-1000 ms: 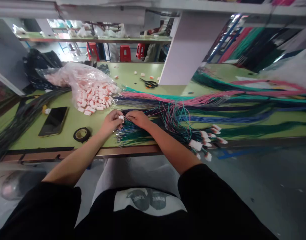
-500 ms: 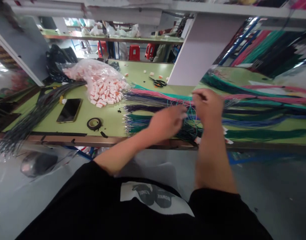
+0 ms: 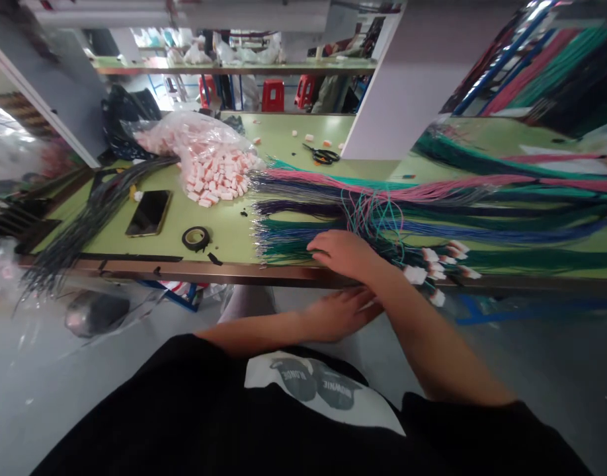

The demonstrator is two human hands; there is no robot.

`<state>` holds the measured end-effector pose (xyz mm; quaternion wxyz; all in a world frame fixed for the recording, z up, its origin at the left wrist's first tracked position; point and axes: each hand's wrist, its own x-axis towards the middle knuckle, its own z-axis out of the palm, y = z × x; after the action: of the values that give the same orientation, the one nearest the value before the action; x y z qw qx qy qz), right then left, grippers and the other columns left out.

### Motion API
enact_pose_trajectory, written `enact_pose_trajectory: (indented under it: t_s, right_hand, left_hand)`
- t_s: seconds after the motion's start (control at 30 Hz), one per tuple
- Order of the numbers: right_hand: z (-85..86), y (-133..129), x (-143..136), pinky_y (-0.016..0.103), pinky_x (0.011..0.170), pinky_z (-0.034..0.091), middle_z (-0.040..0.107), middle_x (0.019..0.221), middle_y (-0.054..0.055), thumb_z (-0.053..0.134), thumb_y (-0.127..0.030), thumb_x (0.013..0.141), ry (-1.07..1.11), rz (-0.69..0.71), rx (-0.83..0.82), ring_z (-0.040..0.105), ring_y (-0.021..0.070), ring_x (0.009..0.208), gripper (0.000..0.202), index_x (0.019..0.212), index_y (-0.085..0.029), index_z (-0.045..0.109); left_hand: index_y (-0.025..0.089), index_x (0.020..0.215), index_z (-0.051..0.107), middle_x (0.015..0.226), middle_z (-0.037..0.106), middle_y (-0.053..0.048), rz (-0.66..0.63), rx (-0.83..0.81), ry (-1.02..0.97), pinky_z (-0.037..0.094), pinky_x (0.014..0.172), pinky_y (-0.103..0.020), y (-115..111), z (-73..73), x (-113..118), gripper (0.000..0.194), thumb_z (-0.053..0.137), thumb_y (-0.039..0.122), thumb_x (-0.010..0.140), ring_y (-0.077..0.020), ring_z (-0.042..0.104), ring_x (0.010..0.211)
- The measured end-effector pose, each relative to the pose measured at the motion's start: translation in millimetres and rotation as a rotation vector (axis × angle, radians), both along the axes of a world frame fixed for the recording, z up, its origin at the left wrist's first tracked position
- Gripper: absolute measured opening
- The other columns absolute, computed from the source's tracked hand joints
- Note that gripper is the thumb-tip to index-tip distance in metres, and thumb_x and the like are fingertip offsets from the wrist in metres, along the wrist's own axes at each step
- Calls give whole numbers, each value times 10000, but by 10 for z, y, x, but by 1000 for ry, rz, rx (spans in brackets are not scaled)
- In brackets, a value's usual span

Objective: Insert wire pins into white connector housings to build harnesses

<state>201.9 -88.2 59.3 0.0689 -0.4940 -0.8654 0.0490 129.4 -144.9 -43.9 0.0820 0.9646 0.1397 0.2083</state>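
Note:
My right hand (image 3: 347,255) hovers over or rests on the dark green wires (image 3: 283,254) near the table's front edge, fingers partly bent and apart, pointing left. Whether it touches a wire is unclear. Just below the edge, my left hand (image 3: 339,316) has its fingers stretched to the right under my right wrist, with no held thing visible. Behind my right hand lie looped teal and pink wires (image 3: 375,210). White connectors (image 3: 435,264) on wire ends cluster at the front edge, right of my right forearm. Pink wires (image 3: 313,178) and blue wires (image 3: 502,231) stretch across the table.
Left of the wires lie a bag of white-and-orange connectors (image 3: 217,175), a black tape roll (image 3: 196,238), a phone (image 3: 149,213) and a grey wire bundle (image 3: 105,198). Scissors (image 3: 323,155) lie at the back beside a white upright panel (image 3: 393,92).
My right hand has come down and left from the looped wires to the green ones. My left hand has drawn back below the table edge. The white connectors at the right are now uncovered.

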Motion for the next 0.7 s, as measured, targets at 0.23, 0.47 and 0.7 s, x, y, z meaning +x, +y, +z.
enact_pose_trajectory:
  t_s: [0.23, 0.47, 0.7]
  right_hand:
    - [-392, 28, -70, 289, 696, 446, 707, 890, 86, 490, -137, 823, -98, 33, 86, 641, 193, 816, 233, 836, -184, 717]
    - [-382, 57, 23, 297, 596, 441, 715, 812, 64, 497, -193, 755, 179, -226, 202, 645, 212, 715, 149, 757, -213, 645]
    - [-321, -125, -288, 284, 548, 398, 715, 714, 34, 531, -275, 787, 171, -193, 110, 643, 204, 641, 133, 791, -226, 654]
  left_hand:
    - [201, 1095, 653, 1303, 592, -107, 89, -397, -99, 493, 965, -327, -132, -41, -1135, 401, 449, 71, 776, -229, 580, 1176]
    - [202, 839, 700, 935, 713, -55, 608, -415, -352, 513, 869, -399, 827, 520, -1763, 360, 416, 20, 714, -226, 655, 884]
    - [118, 990, 643, 1174, 580, -187, 1122, -375, -47, 424, 912, -421, 1889, 781, -1981, 364, 487, 2, 683, -322, 566, 1086]
